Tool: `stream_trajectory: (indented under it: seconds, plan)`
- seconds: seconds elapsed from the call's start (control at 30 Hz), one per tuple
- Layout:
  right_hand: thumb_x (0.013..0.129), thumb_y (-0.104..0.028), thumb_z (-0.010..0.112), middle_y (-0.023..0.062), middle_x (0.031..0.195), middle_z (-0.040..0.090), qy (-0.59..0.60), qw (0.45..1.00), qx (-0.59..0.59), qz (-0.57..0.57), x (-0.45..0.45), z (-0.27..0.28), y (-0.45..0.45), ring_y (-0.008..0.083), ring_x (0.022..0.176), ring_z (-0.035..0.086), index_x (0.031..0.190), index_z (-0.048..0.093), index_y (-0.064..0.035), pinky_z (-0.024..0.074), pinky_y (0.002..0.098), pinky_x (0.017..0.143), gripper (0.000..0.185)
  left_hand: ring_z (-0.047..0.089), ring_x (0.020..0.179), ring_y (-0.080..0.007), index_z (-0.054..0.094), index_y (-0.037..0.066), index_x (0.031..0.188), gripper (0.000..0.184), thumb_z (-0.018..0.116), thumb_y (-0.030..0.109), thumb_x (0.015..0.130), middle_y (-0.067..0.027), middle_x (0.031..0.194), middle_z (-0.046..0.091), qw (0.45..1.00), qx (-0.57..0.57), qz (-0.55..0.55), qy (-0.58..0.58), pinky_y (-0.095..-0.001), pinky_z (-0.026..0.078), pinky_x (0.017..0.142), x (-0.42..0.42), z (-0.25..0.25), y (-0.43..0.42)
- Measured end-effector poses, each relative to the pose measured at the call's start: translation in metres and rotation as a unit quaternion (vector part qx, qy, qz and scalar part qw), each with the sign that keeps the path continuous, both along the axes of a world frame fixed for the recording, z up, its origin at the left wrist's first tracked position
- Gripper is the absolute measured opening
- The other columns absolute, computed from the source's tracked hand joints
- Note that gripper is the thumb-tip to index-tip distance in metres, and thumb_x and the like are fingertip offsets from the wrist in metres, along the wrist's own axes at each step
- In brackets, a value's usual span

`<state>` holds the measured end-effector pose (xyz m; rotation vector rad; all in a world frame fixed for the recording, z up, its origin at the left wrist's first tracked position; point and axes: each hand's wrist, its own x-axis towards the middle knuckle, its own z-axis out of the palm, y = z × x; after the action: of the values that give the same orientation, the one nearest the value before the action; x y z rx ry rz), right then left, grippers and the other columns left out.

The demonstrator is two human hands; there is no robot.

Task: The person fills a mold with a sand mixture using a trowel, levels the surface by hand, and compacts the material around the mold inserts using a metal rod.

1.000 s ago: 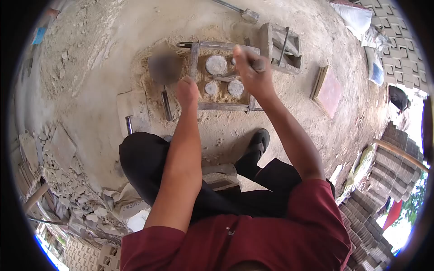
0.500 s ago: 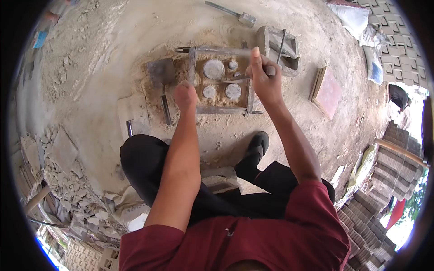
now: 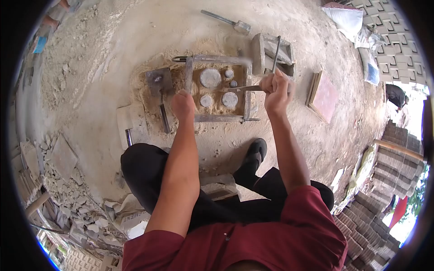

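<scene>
A wooden molding frame [image 3: 219, 118] lies on the ground, packed with brown sand. Set in the sand are several pale round discs, among them a large one [image 3: 210, 78] and a small dark one [image 3: 233, 84]. My right hand [image 3: 276, 90] is closed round the handle of a small narrow trowel [image 3: 246, 88], whose blade reaches left over the sand. At the frame's left rail, my left hand [image 3: 183, 106] is closed; what its fingers hold, if anything, is hidden. Left of it lies a square-bladed trowel [image 3: 159, 80] with a metal handle.
A gray trough [image 3: 258, 54] with a rod [image 3: 276, 52] in it stands behind my right hand. Further back lies a mallet-like tool [image 3: 242, 27]. Flat boards [image 3: 323, 97] are at right, rubble [image 3: 77, 189] at lower left. Another person's foot [image 3: 50, 21] shows at upper left.
My right hand has turned and shifted to the right, its raised thumb now lowered, with the narrow trowel still in it. My left hand stays by the left rail. The view has shifted slightly.
</scene>
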<state>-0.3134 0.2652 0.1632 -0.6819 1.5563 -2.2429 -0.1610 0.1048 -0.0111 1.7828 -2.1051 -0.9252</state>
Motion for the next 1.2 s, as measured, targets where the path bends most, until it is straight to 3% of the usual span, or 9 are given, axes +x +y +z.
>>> stream_trajectory:
  seconds: [0.03, 0.1, 0.23, 0.4, 0.53, 0.63, 1.03, 1.07, 1.2]
  plan:
    - [0.094, -0.011, 0.04, -0.0028, 0.049, 0.034, -0.001, 1.0, -0.001, 0.003, -0.003, -0.005, -0.003, 0.0068, 0.046, 0.028, 0.055, 0.035, -0.0083, 0.021, 0.0279, 0.044, 0.04, 0.063, 0.077, -0.0467, 0.066, -0.008, 0.077, 0.051, 0.034, 0.028, 0.093, -0.03, 0.078, 0.064, 0.999, 0.03, 0.031, -0.007, -0.0527, 0.05, 0.071, 0.0, 0.009, 0.001]
    - [0.095, -0.011, 0.04, -0.0023, 0.048, 0.035, 0.052, 0.986, 0.155, -0.016, -0.006, -0.009, -0.009, 0.0072, 0.045, 0.028, 0.054, 0.034, -0.009, 0.0219, 0.0275, 0.044, 0.041, 0.062, 0.077, -0.047, 0.066, -0.008, 0.077, 0.051, 0.034, 0.028, 0.093, -0.0304, 0.078, 0.063, 0.999, 0.025, 0.024, -0.001, -0.0527, 0.05, 0.071, 0.003, 0.014, 0.004]
    - [0.095, -0.011, 0.039, -0.0013, 0.047, 0.037, 0.082, 0.996, 0.034, -0.024, -0.019, 0.022, -0.016, 0.0069, 0.041, 0.028, 0.052, 0.031, -0.0108, 0.0197, 0.0266, 0.041, 0.043, 0.062, 0.077, -0.0477, 0.066, -0.008, 0.078, 0.051, 0.033, 0.028, 0.093, -0.0314, 0.078, 0.063, 1.0, 0.017, 0.017, 0.017, -0.0531, 0.049, 0.071, 0.001, 0.011, 0.002]
    - [0.093, -0.009, 0.04, -0.0024, 0.046, 0.036, 0.057, 0.998, 0.006, -0.006, -0.019, 0.045, -0.029, 0.0059, 0.041, 0.027, 0.052, 0.034, -0.0114, 0.017, 0.0255, 0.039, 0.041, 0.062, 0.077, -0.0478, 0.065, -0.008, 0.077, 0.051, 0.033, 0.028, 0.093, -0.0312, 0.078, 0.063, 1.0, 0.016, 0.014, 0.008, -0.0537, 0.049, 0.07, 0.0, 0.006, 0.0]
    - [0.09, -0.007, 0.042, -0.0043, 0.049, 0.035, 0.138, 0.99, 0.028, 0.01, -0.012, 0.017, -0.046, 0.0046, 0.043, 0.03, 0.053, 0.036, -0.0094, 0.0199, 0.025, 0.041, 0.038, 0.061, 0.077, -0.0479, 0.065, -0.008, 0.077, 0.051, 0.033, 0.028, 0.093, -0.0312, 0.078, 0.062, 0.999, 0.018, 0.028, -0.002, -0.0541, 0.049, 0.07, 0.0, 0.009, 0.003]
    - [0.09, -0.006, 0.044, -0.0052, 0.05, 0.036, 0.087, 0.988, 0.12, 0.03, -0.006, 0.018, -0.055, 0.003, 0.047, 0.032, 0.053, 0.039, -0.0067, 0.0212, 0.0246, 0.042, 0.036, 0.061, 0.077, -0.0481, 0.065, -0.008, 0.077, 0.05, 0.034, 0.028, 0.093, -0.0307, 0.079, 0.063, 1.0, -0.005, 0.002, 0.019, -0.0541, 0.049, 0.07, 0.003, 0.002, 0.001]
    - [0.091, -0.009, 0.043, -0.0019, 0.053, 0.036, 0.129, 0.981, 0.115, 0.086, 0.007, 0.005, -0.042, 0.0067, 0.049, 0.028, 0.056, 0.037, -0.0032, 0.0216, 0.0268, 0.045, 0.036, 0.061, 0.078, -0.0484, 0.065, -0.007, 0.077, 0.05, 0.034, 0.029, 0.093, -0.0307, 0.079, 0.063, 0.999, 0.006, 0.005, 0.05, -0.0545, 0.048, 0.072, 0.005, -0.008, -0.001]
    - [0.088, -0.008, 0.051, -0.0036, 0.055, 0.042, 0.08, 0.974, 0.151, 0.146, -0.001, -0.004, -0.036, 0.0053, 0.053, 0.037, 0.062, 0.05, 0.0001, 0.0287, 0.0258, 0.046, 0.027, 0.061, 0.078, -0.0484, 0.065, -0.007, 0.077, 0.05, 0.034, 0.029, 0.093, -0.0307, 0.079, 0.063, 0.999, 0.006, 0.006, 0.049, -0.0545, 0.048, 0.072, 0.006, -0.011, 0.0]
    - [0.085, -0.003, 0.056, 0.0024, 0.061, 0.053, 0.062, 0.948, 0.238, 0.201, -0.012, 0.001, -0.036, 0.0084, 0.059, 0.048, 0.075, 0.065, 0.004, 0.0381, 0.0269, 0.051, 0.015, 0.061, 0.076, -0.0487, 0.065, -0.008, 0.076, 0.05, 0.034, 0.028, 0.092, -0.0318, 0.078, 0.062, 0.999, 0.016, 0.018, 0.03, -0.0541, 0.049, 0.071, 0.002, -0.004, 0.002]
